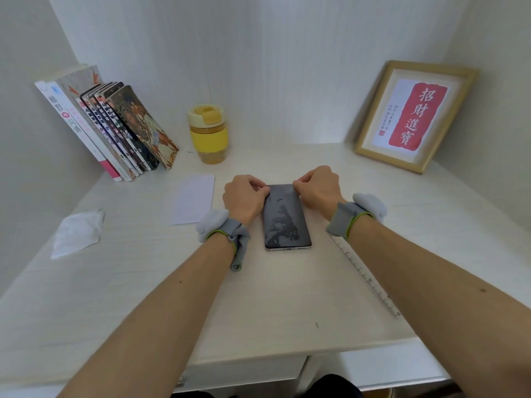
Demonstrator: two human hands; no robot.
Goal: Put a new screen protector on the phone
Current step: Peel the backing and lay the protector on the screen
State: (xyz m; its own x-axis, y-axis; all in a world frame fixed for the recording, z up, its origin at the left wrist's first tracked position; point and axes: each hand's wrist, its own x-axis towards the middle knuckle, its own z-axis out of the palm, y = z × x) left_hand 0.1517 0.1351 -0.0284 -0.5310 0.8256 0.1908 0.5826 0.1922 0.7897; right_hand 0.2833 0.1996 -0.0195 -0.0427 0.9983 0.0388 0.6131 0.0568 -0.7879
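A dark, glossy rectangular phone (286, 216) lies flat, screen up, on a pale wood-grain desk (143, 297), its port edge nearest the viewer; mottled grey patches show across its glass. Just right of the phone and nearer the viewer, a clear plastic ruler (366, 278) lies flat on the desk. The left hand (244, 198) is at the phone's far left corner, fingers curled and fingertips pinched at that edge; the right hand (319, 188) is at the far right corner, fingers likewise curled and pinched at the edge. Whether a thin film sits between the fingertips cannot be told. Each wrist wears a grey fabric band with a green cord. Left of the phone lies a white rectangular paper sheet (194, 202), and further left a crumpled white wipe (77, 234). Beyond the phone stands a yellow lidded cup (209, 133). Far left of the phone, a row of paperback books (115, 130) leans against the wall; far right of it, a light wooden frame with red calligraphy (413, 116) leans in the corner.
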